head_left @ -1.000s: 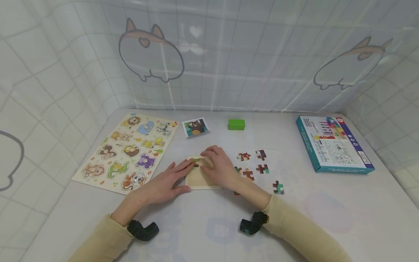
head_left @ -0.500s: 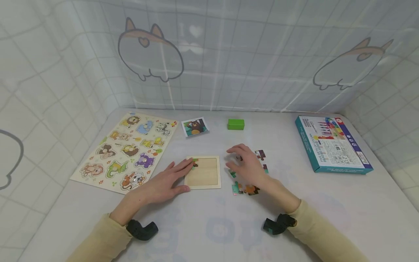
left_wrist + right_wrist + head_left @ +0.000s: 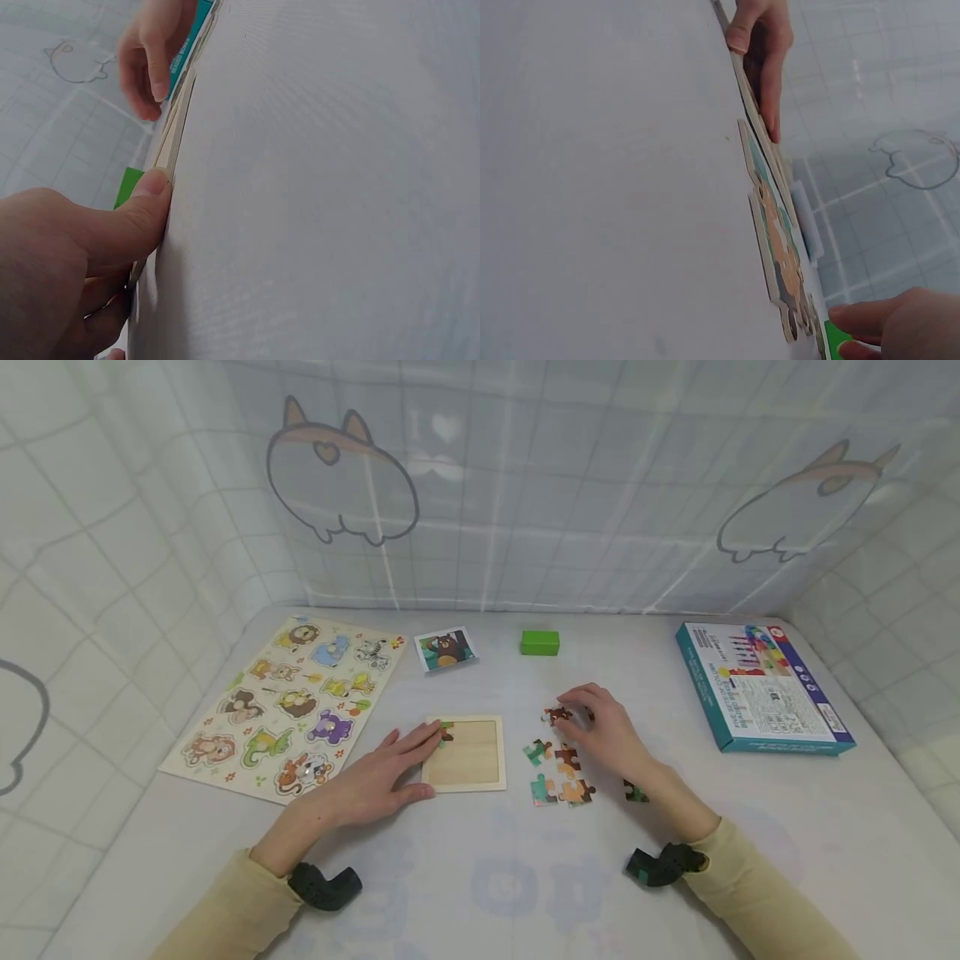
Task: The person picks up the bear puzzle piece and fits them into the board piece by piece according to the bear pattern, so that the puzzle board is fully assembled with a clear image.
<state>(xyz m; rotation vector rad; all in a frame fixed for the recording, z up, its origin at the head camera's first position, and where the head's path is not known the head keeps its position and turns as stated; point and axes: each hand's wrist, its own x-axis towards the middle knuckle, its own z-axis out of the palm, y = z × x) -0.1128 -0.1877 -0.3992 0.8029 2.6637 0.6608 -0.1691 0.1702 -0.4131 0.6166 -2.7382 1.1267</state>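
Note:
In the head view, my left hand [image 3: 378, 777] rests on the left side of a small wooden puzzle tray [image 3: 465, 788]. Its fingers lie straight along the upper left corner, and the thumb touches the near left corner. A green and brown puzzle piece [image 3: 447, 735] sits in the tray's top left corner, partly under the fingertips. To the right, my right hand [image 3: 609, 735] hovers low over loose pieces, thumb and forefinger parted beside a brown bear-face piece [image 3: 558, 716]. In the right wrist view its fingertips show nothing between them. Several loose pieces [image 3: 576, 792] lie left of this hand.
An animal peg board [image 3: 255, 693] lies at the left. Behind the tray are a bear picture card [image 3: 446, 650] and a green block [image 3: 540, 643]. A teal box [image 3: 765, 689] lies at the right. Another piece [image 3: 634, 792] is partly hidden by the right wrist.
My right hand has left the tray and moved right over the loose pieces, uncovering the tray's bare interior and the corner piece. The left hand has stayed on the tray.

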